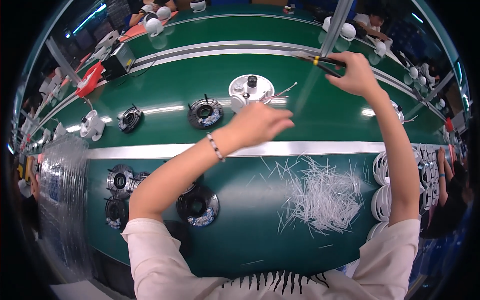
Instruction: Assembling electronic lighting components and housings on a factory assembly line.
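Note:
My right hand (pixel 354 75) is raised at the far right of the bench, closed around the black handles of a pair of pliers (pixel 330 65) with yellow bands. The pliers' jaws point left. Over the near part of the conveyor is my left hand (pixel 257 126), its fingers loosely extended to the right and nothing visible in them. Just beyond it sits a round white camera housing (pixel 270 85) with a black lens and thin wires trailing right. To its left lie a black ring-shaped part (pixel 205 113) with a circuit board and a smaller black ring part (pixel 130 119).
On the near bench lie a heap of thin white strips (pixel 325 195), several black ring parts (pixel 198 206) and stacked white shells (pixel 382 202). Clear plastic trays (pixel 62 200) stand at the left. A metal post (pixel 337 27) rises beyond the pliers. Other people work across the line.

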